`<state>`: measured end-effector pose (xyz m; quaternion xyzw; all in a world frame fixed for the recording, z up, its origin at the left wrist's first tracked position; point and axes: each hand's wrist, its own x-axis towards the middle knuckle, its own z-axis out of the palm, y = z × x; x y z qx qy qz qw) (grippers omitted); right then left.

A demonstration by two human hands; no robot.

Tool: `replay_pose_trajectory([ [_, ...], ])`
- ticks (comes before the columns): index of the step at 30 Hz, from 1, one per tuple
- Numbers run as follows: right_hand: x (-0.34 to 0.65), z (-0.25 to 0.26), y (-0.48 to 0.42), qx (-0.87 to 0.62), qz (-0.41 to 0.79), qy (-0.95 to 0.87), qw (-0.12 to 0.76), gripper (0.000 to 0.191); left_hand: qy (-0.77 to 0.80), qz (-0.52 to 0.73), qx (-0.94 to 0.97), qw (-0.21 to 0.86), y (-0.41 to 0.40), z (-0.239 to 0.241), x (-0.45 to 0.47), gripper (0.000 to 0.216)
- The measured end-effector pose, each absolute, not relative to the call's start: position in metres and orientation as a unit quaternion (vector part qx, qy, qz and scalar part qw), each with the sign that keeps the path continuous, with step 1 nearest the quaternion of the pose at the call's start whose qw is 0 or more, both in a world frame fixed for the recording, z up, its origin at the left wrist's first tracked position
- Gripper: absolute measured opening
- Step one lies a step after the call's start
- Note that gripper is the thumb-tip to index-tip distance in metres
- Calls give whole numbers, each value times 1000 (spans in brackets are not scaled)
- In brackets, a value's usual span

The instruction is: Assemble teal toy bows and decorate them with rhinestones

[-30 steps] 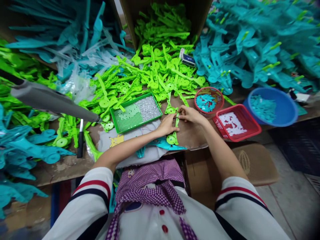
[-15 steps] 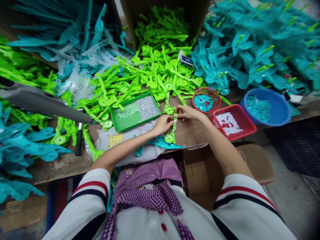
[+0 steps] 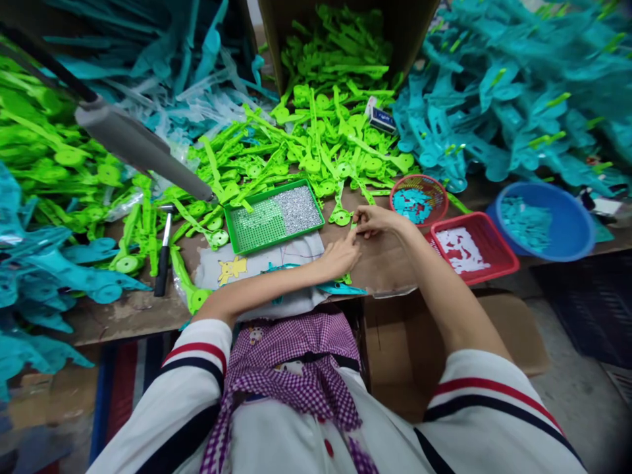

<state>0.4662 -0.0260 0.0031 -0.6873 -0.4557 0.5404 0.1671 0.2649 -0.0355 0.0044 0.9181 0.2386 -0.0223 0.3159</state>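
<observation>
My left hand (image 3: 340, 257) lies over a bright green plastic strip (image 3: 352, 232) on the brown table (image 3: 380, 263), fingers curled down on it. My right hand (image 3: 372, 220) pinches the strip's far end just beyond the left hand. A teal plastic piece (image 3: 340, 288) lies under the strip at the table's near edge. Most of the strip is hidden beneath my left hand.
A green tray of small silver parts (image 3: 274, 216) sits left of my hands. A round red basket (image 3: 419, 198), a red rectangular basket (image 3: 471, 248) and a blue bowl (image 3: 543, 220) stand to the right. Heaps of green (image 3: 316, 138) and teal pieces (image 3: 494, 99) fill the back. A grey arm (image 3: 138, 148) and a hammer (image 3: 162, 253) lie left.
My left hand has slid forward along the green strip and now covers more of it. The view has shifted slightly; my right hand keeps its pinch at the far end.
</observation>
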Motion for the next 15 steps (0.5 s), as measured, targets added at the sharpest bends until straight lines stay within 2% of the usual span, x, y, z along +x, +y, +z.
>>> replay_pose_trajectory([
  [6, 465, -1, -28, -696, 522, -465, 164, 41, 219, 25, 907, 358, -33, -5, 237, 40],
  [10, 463, 0, -30, -698, 517, -468, 161, 37, 269, 63, 832, 482, -20, -11, 231, 31],
  [13, 463, 0, -31, -694, 517, -470, 172, 36, 341, 37, 738, 581, -9, -11, 236, 25],
  [15, 463, 0, -31, -696, 514, -469, 174, 37, 353, 31, 711, 608, -5, -9, 242, 23],
])
